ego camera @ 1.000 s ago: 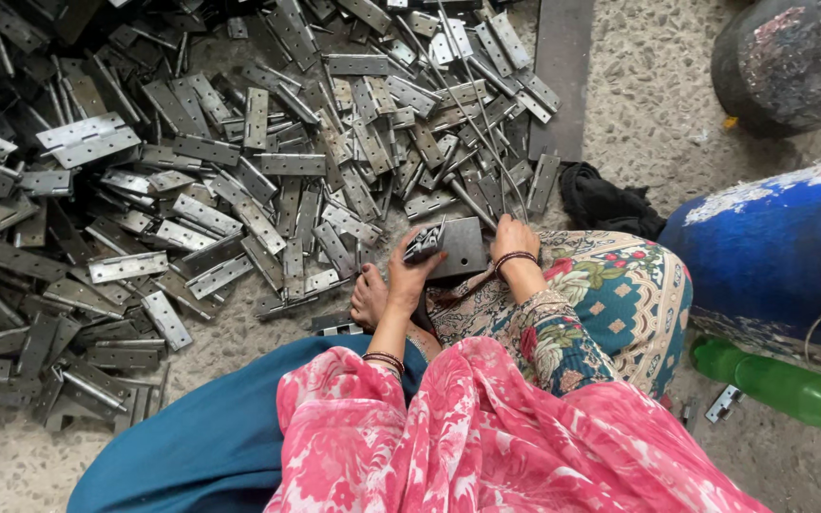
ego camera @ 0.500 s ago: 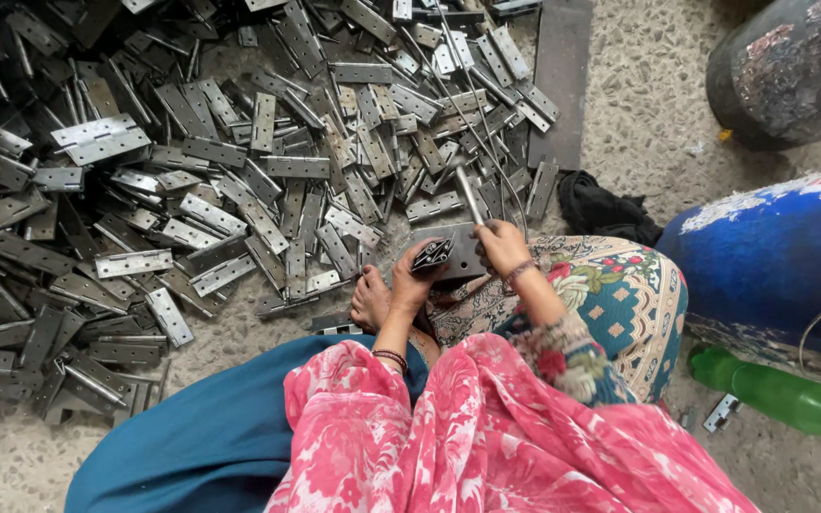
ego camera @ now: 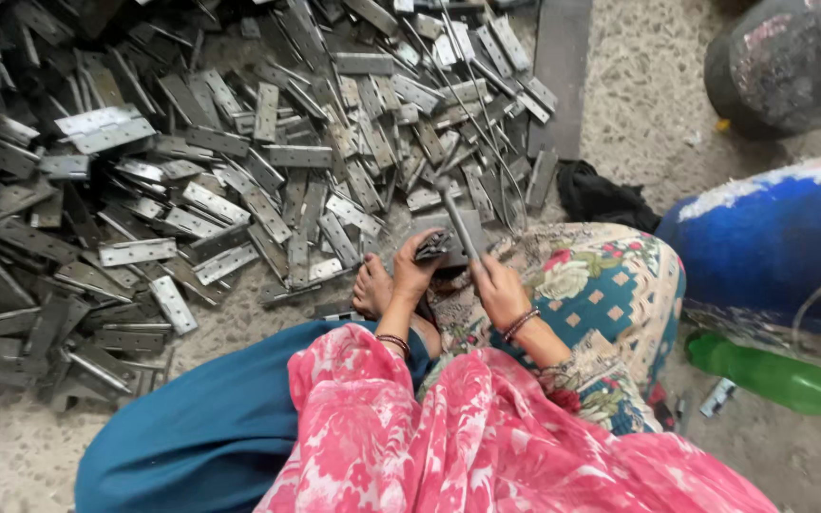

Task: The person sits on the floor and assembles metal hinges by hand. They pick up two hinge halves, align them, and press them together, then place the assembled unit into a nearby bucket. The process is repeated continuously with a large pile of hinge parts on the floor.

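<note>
1. The left hand (ego camera: 412, 274) clenched a dark hinge (ego camera: 432, 245), pressing it on a metal block (ego camera: 450, 228) just ahead of a bare foot (ego camera: 371, 285).
2. The right hand (ego camera: 499, 290) gripped a hammer (ego camera: 458, 217), its head raised toward 12 o'clock above the hinge.
3. A pile of hinges (ego camera: 239, 190) spread from 9 to 12 o'clock; a blue drum (ego camera: 772, 237) stood at 3 o'clock, a green bottle (ego camera: 772, 378) at 4.
4. To strike well, I judged: seat the hinge flat, keep fingertips off the strike spot, and bring the hammer down squarely.
</note>
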